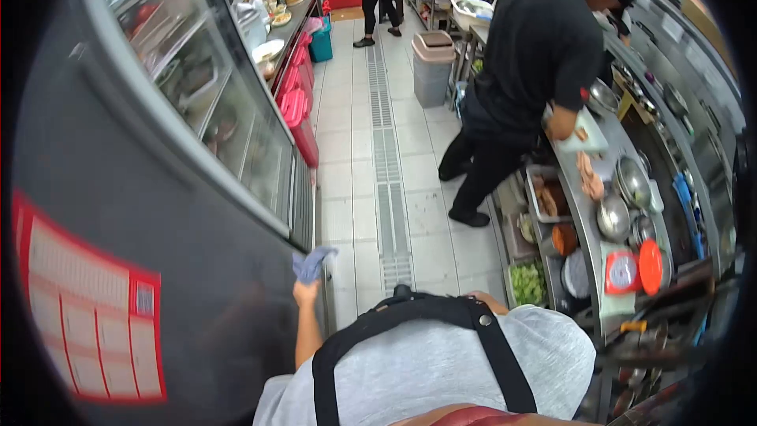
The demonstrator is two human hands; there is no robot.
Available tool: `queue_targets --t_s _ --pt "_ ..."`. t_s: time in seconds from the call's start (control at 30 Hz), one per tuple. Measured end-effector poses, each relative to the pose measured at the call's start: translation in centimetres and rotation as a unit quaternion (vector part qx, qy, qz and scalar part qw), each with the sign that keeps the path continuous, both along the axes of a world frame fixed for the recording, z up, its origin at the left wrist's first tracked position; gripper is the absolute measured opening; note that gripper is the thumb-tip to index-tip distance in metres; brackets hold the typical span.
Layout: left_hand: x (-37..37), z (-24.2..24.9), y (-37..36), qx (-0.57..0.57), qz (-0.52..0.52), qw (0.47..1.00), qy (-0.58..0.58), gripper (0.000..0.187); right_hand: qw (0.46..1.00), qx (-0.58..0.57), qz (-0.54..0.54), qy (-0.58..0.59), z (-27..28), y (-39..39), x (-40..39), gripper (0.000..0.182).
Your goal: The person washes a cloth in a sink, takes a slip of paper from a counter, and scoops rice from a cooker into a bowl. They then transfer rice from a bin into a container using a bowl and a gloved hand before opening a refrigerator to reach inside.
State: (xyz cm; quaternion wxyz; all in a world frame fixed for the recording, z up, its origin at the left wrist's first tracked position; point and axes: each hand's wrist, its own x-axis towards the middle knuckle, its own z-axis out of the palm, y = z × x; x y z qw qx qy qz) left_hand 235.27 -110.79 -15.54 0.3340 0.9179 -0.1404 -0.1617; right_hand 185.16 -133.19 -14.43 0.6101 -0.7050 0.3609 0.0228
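My left hand (pixel 306 292) is closed round a bunched blue-grey cloth (pixel 314 265), its loose end sticking out above the fingers. The hand is low beside the front edge of the tall dark refrigerator (pixel 213 284), close to its side panel. Of my right arm only a bit of skin shows past my chest; the hand itself is hidden behind my body.
A glass-door fridge front (pixel 213 71) lines the left, with red bins (pixel 298 110) beyond. A floor drain (pixel 386 150) runs down the tiled aisle. At right a co-worker (pixel 536 47) leans over a steel counter (pixel 587 213) with bowls and a red scale (pixel 621 271).
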Motion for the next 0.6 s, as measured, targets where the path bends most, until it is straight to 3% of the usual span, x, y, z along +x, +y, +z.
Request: queue_targets --t_s 0.03,0.07,0.13,0.17,0.2,0.23,0.27,0.3,0.4,0.47,0.5,0.6 --pt "0.6 -2.3 -1.7 -0.016 0.005 0.999 -0.028 0.047 0.973 0.121 -0.160 0.110 -3.3 -6.1 4.8 0.058" --pt "0.8 -3.5 -2.9 -0.025 0.008 0.998 -0.050 0.049 0.892 0.243 -0.312 0.219 -6.5 -11.8 9.9 0.057" --pt "0.8 -3.4 -5.6 -0.030 0.015 0.999 -0.017 0.049 0.895 0.216 -0.329 0.209 -6.9 -23.7 18.7 0.054" --pt "1.0 -3.4 -7.1 -0.030 0.020 0.999 0.000 0.049 0.932 0.186 -0.286 0.126 -5.6 -29.9 22.8 0.051" --pt "1.4 -3.1 -8.7 -0.031 0.023 0.999 0.015 0.049 0.914 0.244 -0.324 0.034 -5.1 -36.1 26.9 0.046" --pt "2.1 -3.4 -10.5 -0.027 0.023 0.999 0.029 0.049 0.926 0.192 -0.325 0.013 3.0 -39.2 31.4 0.043" --pt "3.1 -3.5 -12.6 -0.023 0.020 0.999 0.040 0.049 0.922 0.262 -0.268 -0.093 -0.6 -47.6 34.7 0.042" --pt "4.5 -3.8 -14.6 -0.019 0.016 0.998 0.050 0.049 0.921 0.174 -0.322 -0.134 7.9 -48.9 38.0 0.034" --pt "10.1 -5.0 -21.8 -0.009 -0.015 0.997 0.069 0.049 0.909 0.120 -0.285 -0.280 12.2 -63.6 43.2 0.032" --pt "15.1 -5.1 -27.8 -0.006 -0.046 0.996 0.074 0.049 0.829 0.105 -0.440 -0.329 16.7 -68.4 44.9 0.035" --pt "17.5 -4.7 -31.0 -0.010 -0.061 0.995 0.079 0.049 0.820 0.100 -0.458 -0.328 17.0 -71.9 44.8 0.035" --pt "24.8 -3.2 -40.7 -0.024 -0.104 0.991 0.084 0.049 0.680 0.109 -0.613 -0.388 18.0 -78.7 42.9 0.041"
